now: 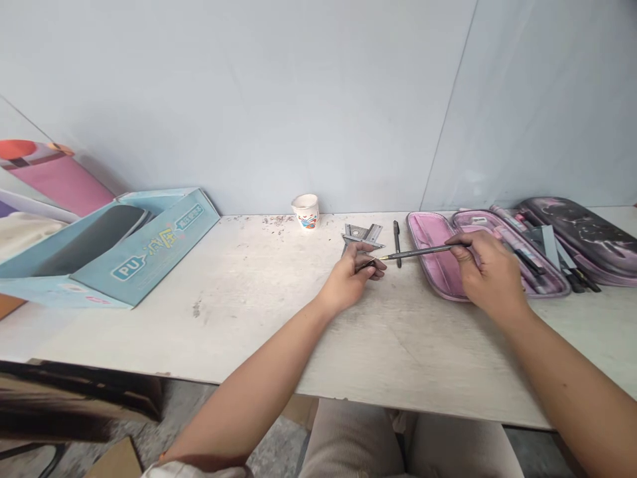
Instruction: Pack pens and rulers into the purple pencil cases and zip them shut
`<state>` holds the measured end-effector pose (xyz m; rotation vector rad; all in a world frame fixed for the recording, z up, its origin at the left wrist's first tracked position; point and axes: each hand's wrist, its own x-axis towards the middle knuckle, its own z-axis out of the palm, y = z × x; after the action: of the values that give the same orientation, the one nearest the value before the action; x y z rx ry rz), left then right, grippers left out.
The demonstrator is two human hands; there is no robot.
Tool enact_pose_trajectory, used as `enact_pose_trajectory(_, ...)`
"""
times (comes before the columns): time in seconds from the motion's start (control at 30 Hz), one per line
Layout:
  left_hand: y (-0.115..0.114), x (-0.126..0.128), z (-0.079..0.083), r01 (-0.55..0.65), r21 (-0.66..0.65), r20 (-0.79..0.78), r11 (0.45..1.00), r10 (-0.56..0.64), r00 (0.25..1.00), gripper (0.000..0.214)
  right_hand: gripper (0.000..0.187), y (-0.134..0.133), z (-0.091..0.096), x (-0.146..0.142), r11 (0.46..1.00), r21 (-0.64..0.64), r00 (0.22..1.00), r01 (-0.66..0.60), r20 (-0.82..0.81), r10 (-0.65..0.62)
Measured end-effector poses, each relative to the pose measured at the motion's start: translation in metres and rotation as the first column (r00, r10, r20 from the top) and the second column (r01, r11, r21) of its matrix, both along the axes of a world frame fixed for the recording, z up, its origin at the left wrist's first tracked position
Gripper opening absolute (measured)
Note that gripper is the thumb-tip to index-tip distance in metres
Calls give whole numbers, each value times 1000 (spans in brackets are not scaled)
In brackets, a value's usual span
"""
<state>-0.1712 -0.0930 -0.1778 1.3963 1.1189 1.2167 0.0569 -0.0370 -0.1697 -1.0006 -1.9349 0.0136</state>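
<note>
My right hand (485,269) is closed round the back end of a thin dark pen (423,251), held level over the table with its tip pointing left. My left hand (351,279) rests on the table (249,318) with fingers curled, pinching a small dark piece, perhaps the pen's cap (367,265), close to the pen's tip. Beside the left hand lie grey set squares (361,236) and a second dark pen (397,240). An open pink pencil case (438,255) lies under and behind the right hand, with several pens and rulers in its right half.
A small printed paper cup (306,211) stands at the wall. A light blue cardboard box (124,255) lies on its side at the left. A pink roll (54,176) leans at the far left. My knees show below the table's front edge.
</note>
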Motion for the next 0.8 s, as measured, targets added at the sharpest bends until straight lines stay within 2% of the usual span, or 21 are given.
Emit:
enact_pose_trajectory(0.1,-3,1,0,15,32,-170,999,-9,985,30,15,-1,-2,-4,998,-29,997,-64,49,65)
enact_pose_trajectory(0.23,-7,3,1,81,129,-470,988,-11,883,35,17,-3,-5,-9,986,-85,985,-141,92,149)
enact_pose_trajectory(0.3,-7,4,3,87,192,-492,978,19,871,37,16,-4,-4,-9,987,-90,988,-133,62,139)
enact_pose_trajectory(0.4,-4,2,5,-15,251,-461,968,133,877,32,15,-3,-1,-6,994,-79,997,-73,-37,70)
enact_pose_trajectory(0.47,-2,-1,8,-93,256,-517,962,218,828,23,15,-3,1,-3,996,-81,995,-43,-90,35)
enact_pose_trajectory(0.57,-1,-5,10,-117,296,-601,948,280,749,20,14,-4,1,-3,994,-102,993,-33,-114,21)
enact_pose_trajectory(0.73,0,-5,8,-163,412,-603,896,402,688,18,13,-9,2,-12,995,-94,992,-12,-123,0)
enact_pose_trajectory(0.8,2,-7,7,-154,422,-621,894,408,669,19,14,-11,4,-18,998,-61,990,-25,-142,16)
